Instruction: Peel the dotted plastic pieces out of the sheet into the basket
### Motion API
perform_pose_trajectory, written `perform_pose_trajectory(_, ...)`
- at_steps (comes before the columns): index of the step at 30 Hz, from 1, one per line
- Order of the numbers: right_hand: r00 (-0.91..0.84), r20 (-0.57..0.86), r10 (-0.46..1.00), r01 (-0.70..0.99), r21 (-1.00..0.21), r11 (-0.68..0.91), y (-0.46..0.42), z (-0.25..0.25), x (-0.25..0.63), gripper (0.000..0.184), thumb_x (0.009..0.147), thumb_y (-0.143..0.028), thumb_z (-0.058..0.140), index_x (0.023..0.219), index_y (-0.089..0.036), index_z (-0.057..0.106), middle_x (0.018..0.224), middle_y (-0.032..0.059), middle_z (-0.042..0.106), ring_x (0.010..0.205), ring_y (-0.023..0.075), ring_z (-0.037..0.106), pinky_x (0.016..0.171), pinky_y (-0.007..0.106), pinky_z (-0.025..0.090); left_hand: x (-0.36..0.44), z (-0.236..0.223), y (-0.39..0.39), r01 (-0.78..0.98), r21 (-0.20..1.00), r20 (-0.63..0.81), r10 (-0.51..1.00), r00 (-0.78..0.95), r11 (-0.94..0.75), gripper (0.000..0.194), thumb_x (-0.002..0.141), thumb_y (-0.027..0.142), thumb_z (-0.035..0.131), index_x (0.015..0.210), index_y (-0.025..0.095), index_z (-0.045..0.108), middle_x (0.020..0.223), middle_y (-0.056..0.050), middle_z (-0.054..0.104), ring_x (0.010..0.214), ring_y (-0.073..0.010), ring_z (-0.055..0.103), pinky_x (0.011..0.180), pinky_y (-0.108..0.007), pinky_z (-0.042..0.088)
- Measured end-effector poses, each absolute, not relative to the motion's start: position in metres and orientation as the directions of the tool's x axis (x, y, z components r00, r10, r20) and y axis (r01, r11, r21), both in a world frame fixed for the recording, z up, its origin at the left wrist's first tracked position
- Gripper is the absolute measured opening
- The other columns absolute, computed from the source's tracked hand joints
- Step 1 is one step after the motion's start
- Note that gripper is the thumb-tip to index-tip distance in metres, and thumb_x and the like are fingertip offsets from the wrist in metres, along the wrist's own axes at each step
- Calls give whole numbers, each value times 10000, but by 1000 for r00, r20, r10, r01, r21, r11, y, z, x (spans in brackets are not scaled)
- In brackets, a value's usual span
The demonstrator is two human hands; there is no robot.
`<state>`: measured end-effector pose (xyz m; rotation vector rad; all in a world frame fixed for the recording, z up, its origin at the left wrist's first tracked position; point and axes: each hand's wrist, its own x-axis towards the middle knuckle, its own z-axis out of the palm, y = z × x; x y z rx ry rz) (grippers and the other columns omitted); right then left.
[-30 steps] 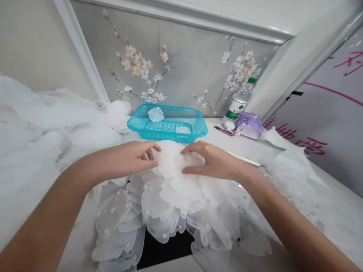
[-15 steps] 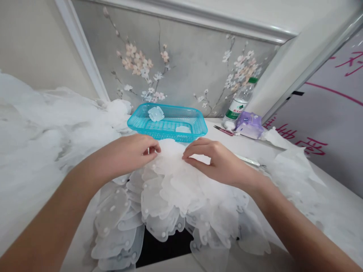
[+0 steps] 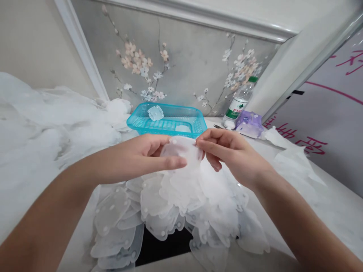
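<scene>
Both my hands hold one thin, translucent white plastic piece (image 3: 181, 151) with small round studs, lifted just above a heap of the same pieces (image 3: 176, 204). My left hand (image 3: 147, 156) grips its left side, thumb laid across the front. My right hand (image 3: 229, 155) pinches its right edge between thumb and fingers. Behind them a turquoise plastic basket (image 3: 141, 121) stands on the white table, with two of these pieces inside it.
White fluffy fabric (image 3: 51, 124) piles up on the left. At the back right stand a water bottle with a green cap (image 3: 239, 100), a purple tissue pack (image 3: 249, 124) and crumpled white sheets (image 3: 295, 162). A dark gap (image 3: 164, 245) shows under the heap.
My hands were pressing on top of the heap; now they have picked one piece off it and raised it between them.
</scene>
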<state>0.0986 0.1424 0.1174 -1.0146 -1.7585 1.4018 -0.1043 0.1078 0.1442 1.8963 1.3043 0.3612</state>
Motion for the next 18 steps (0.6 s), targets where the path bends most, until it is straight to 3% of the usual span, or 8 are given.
perform_pose_trajectory(3,-482,10,876,149,-984,93,143,118,100,221,777,-377,605,723,-170,546,479,-65,474,381,45,370,390,201,313,-111,138,111,629,768,-240,857,457,-121,350,809,507,475,982,258,648,820,1,679,784,-168,627,692,-270,489)
perform_pose_trajectory(7,-581,-103,807,241,-969,50,142,121,103,291,744,-456,637,690,-184,548,434,-75,407,376,51,371,375,194,324,-118,135,113,574,818,-291,834,469,-38,326,792,454,524,1053,293,634,860,-1,703,804,-181,650,693,-286,496)
perform_pose_trajectory(11,-671,-147,727,266,-963,51,139,123,105,294,750,-438,638,638,-180,556,446,-62,442,376,46,379,365,187,320,-120,138,111,487,873,-314,790,527,22,361,770,408,559,1114,317,620,910,3,714,871,-196,652,747,-297,496)
perform_pose_trajectory(18,-699,-163,697,241,-971,14,139,122,110,276,821,-404,579,686,-163,562,430,-63,466,378,44,425,407,184,331,-124,139,109,439,893,-352,769,533,104,280,784,358,551,1035,298,662,982,7,707,974,-212,629,776,-272,500)
